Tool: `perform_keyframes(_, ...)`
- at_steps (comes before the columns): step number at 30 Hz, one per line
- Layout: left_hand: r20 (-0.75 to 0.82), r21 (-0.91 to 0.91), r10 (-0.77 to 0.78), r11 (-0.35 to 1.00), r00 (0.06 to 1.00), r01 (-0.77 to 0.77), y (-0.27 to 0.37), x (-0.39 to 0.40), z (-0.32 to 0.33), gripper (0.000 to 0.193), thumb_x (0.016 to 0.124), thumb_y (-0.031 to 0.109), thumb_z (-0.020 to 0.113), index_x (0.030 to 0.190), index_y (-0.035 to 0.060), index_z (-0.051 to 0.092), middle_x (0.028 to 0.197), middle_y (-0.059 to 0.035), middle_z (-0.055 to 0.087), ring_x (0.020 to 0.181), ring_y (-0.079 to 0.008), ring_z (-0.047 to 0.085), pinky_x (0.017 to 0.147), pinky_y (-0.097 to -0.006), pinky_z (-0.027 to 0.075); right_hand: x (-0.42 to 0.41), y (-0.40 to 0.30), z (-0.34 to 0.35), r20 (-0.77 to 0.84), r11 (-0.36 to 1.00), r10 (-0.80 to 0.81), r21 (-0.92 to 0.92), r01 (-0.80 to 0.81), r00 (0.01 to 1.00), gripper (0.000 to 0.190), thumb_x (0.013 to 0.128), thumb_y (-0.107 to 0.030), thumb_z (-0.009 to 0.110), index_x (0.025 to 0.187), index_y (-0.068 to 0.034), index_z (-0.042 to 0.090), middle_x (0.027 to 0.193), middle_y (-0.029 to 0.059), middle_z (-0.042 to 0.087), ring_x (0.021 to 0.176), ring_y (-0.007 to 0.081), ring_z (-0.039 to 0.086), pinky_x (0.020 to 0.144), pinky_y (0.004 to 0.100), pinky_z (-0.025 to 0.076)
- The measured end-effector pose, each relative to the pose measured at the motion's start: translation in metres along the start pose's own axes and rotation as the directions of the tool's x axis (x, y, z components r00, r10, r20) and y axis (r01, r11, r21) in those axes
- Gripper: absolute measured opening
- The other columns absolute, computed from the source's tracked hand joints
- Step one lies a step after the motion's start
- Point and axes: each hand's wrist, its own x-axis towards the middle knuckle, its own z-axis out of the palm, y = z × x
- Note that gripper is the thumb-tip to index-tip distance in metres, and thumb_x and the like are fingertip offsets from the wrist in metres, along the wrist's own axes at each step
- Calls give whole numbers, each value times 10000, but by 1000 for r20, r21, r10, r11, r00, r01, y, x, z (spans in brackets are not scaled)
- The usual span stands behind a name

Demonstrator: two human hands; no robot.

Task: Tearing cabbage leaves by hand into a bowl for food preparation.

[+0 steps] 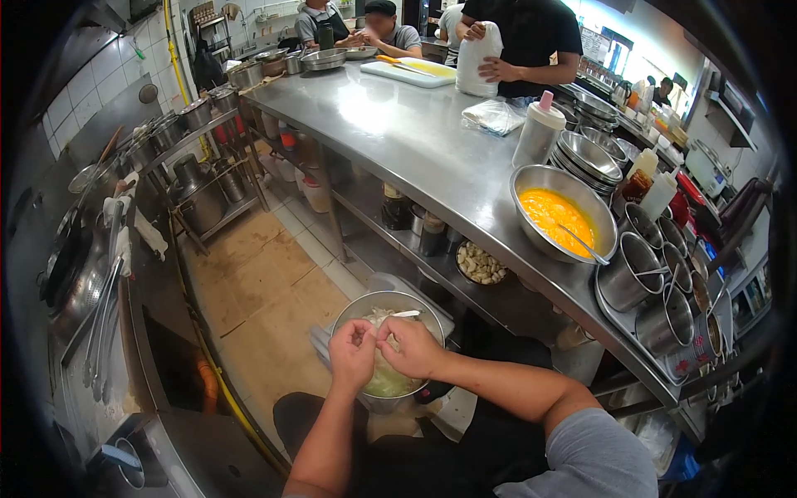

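Observation:
Over a round metal bowl [439, 320] low in front of me, my left hand [353, 353] and my right hand [408, 347] meet with pinched fingertips. Whatever the fingers may hold is too small to make out. Pale pieces lie in the bowl's far part and something light green [389, 383] in its near part. A shiny metal utensil handle [408, 314] rests at the far side, beyond my right hand. The bowl stands between my knees, on a support partly hidden by my arms.
A long steel table [411, 149] runs ahead, bearing a bowl of orange-yellow mixture [556, 218], a squeeze bottle [539, 134] and metal containers [632, 274]. Garlic-like cloves [481, 264] sit below. Tongs [106, 330] lie left. A co-worker [520, 43] across the table handles a white bag.

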Motion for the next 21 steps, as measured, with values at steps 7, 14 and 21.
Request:
perform_keyframes(7, 161, 296, 257, 908, 953, -295, 18, 3, 1, 63, 917, 46, 674, 932, -14, 664, 865, -97, 674, 763, -165, 655, 703, -294, 520, 9, 17, -16, 182, 969, 158, 163, -188, 971, 210, 901, -123, 717, 862, -35, 530, 788, 76, 594, 769, 153, 602, 689, 334, 494)
perform_keyframes(14, 112, 278, 197, 935, 974, -221, 23, -1, 1, 74, 923, 66, 677, 912, -7, 674, 850, -112, 665, 733, -184, 649, 687, -315, 520, 6, 29, -3, 274, 801, 216, 499, -330, 937, 148, 1021, -133, 646, 1018, -53, 522, 913, 15, 600, 822, 101, 586, 738, 274, 498)
perform_keyframes(21, 107, 256, 152, 951, 983, -175, 20, -9, -3, 100, 925, 87, 697, 936, -10, 675, 856, -116, 667, 741, -180, 646, 699, -310, 520, 3, 11, -12, 361, 679, 306, 566, -468, 881, 78, 1038, -88, 596, 1061, -34, 545, 923, 21, 609, 842, 95, 597, 777, 264, 497)
